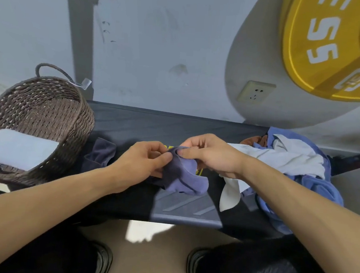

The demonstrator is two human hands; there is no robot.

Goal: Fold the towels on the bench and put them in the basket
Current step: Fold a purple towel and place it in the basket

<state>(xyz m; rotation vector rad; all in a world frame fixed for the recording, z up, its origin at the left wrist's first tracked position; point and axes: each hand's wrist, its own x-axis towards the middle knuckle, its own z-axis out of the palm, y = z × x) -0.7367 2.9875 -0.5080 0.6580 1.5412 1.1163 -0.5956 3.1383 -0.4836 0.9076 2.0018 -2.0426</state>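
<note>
Hands: the left hand (149, 157) and right hand (205, 153) meet over the middle of the bench (145, 123), each pinching the top edge of a dark blue towel (184, 175) between thumb and curled fingers.
Towel in hand: it hangs bunched from the fingertips, its lower part resting on the bench.
Basket: a brown woven basket (72, 123) stands at the bench's left end with a folded pale towel (21, 148) lying inside.
Pile: a heap of unfolded towels (297, 165), blue and pale grey, lies at the right end.
Beside basket: a dark cloth (101, 154) lies crumpled just right of it.
</note>
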